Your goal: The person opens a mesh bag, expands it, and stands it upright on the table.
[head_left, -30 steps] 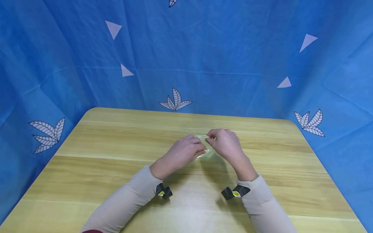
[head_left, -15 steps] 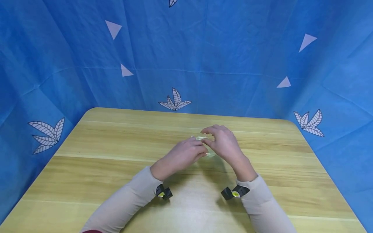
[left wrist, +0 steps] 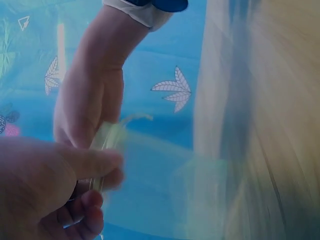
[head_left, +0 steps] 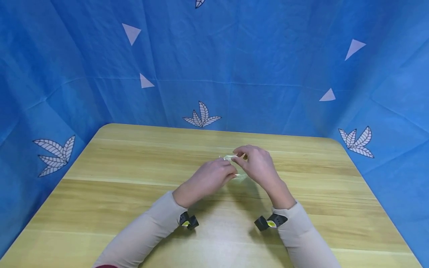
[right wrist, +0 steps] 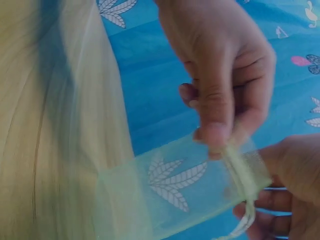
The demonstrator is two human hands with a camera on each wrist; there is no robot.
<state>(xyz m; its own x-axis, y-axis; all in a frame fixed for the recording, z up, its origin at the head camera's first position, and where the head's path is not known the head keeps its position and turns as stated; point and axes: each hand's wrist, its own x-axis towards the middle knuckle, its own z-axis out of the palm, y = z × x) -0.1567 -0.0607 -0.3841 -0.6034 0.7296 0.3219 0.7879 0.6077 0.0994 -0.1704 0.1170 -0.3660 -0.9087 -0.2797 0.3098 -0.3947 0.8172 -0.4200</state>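
A sheer, pale green drawstring pouch [right wrist: 125,195] hangs between both hands above the wooden table [head_left: 117,216]. The left hand [head_left: 214,175] pinches it near the gathered mouth, thumb on one side and fingers on the other. In the right wrist view the drawstring [right wrist: 248,217] loops down from the mouth beside the right fingers. The right hand [head_left: 257,165] is at the other side of the mouth, its thumb overlapping the rim and a gap showing between thumb and index finger. The left wrist view shows the pouch's gathered top [left wrist: 107,135] close to both hands.
A blue curtain [head_left: 268,74] with white leaf and triangle prints encloses the back and sides of the table. Small black cameras are strapped to both wrists, the left camera [head_left: 192,222] and right camera [head_left: 261,223] close above the tabletop.
The right thumb and index finger were together at the pouch's mouth, then spread apart, and now have drawn somewhat closer again. The left hand keeps its pinch with little movement.
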